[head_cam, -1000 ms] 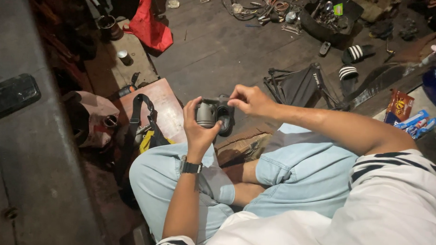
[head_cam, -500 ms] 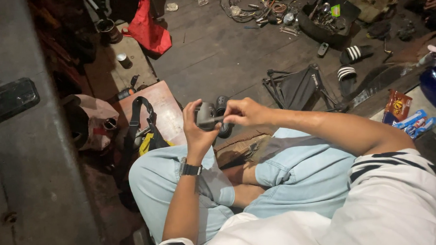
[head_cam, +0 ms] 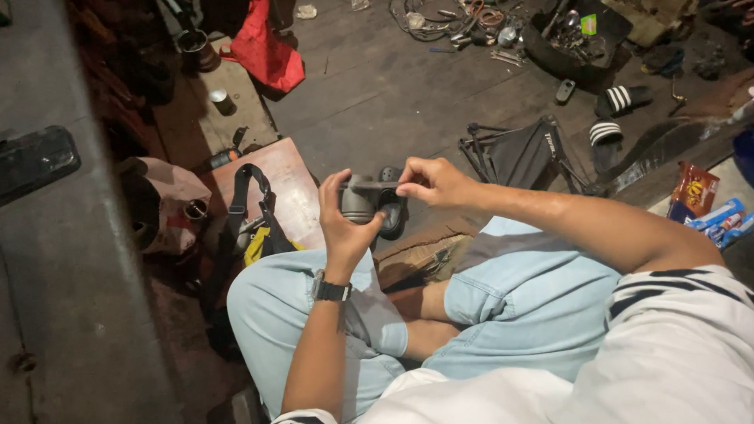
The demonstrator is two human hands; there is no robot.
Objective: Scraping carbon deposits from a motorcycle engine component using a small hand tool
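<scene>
— Where was the grey metal part [head_cam: 361, 200]?

— Above the knees, gripped in the left hand [head_cam: 342, 226], fingers curled around it.

— And the right hand [head_cam: 433, 182]?

— Fingertips pinched at the part's top edge; on what, I couldn't tell. A red board [head_cam: 288, 186] lay beyond.

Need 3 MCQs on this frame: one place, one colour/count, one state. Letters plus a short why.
1. Where is the red cloth?
A. on the floor, upper left
B. on the lap
C. over the striped sandals

2. How many striped sandals show?
A. one
B. two
C. four

3. How is the grey metal part held?
A. lying on the floor
B. left hand alone
C. both hands, right hand at its top

Answers: 1 A, it lies beyond the knees; 2 B, a pair lies by the folded stool; 3 C, both hands touch it.
</scene>
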